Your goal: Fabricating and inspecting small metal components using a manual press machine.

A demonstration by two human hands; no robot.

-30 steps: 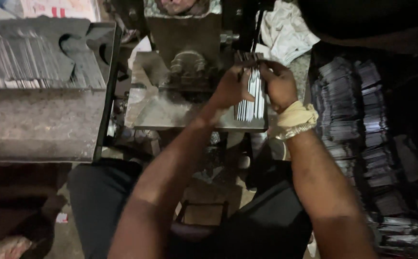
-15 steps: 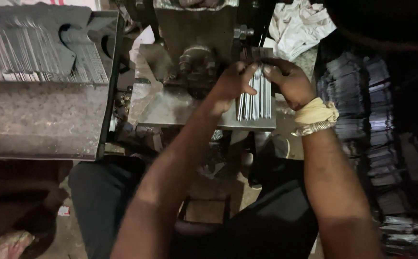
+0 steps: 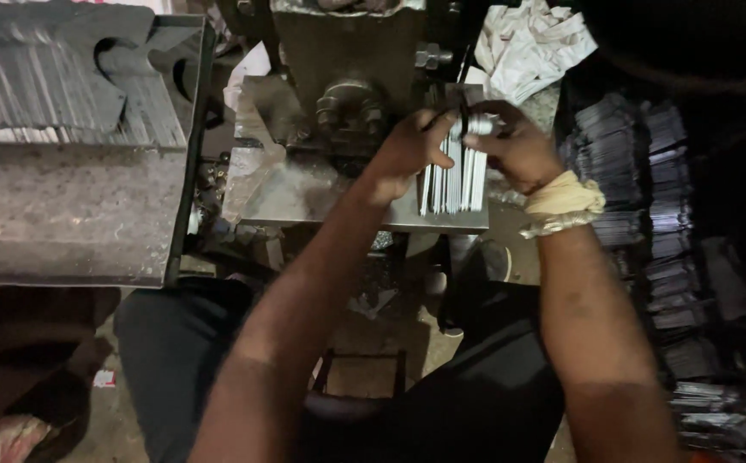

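thing: bundle of thin metal strips [image 3: 454, 176]
look: pale grey, narrow flat blades packed side by side
pose: standing on end, edges facing up
place: on the steel plate of the press [image 3: 304, 193], near its front right corner
state: gripped at the top from both sides

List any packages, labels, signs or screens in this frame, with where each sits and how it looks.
No screens or signs show.
Small scrap: on the floor at lower left, white with a red patch, possibly a torn label or wrapper; too small to tell.
Crumpled white sheets: top right behind the press, white and creased; paper or cloth, unclear.
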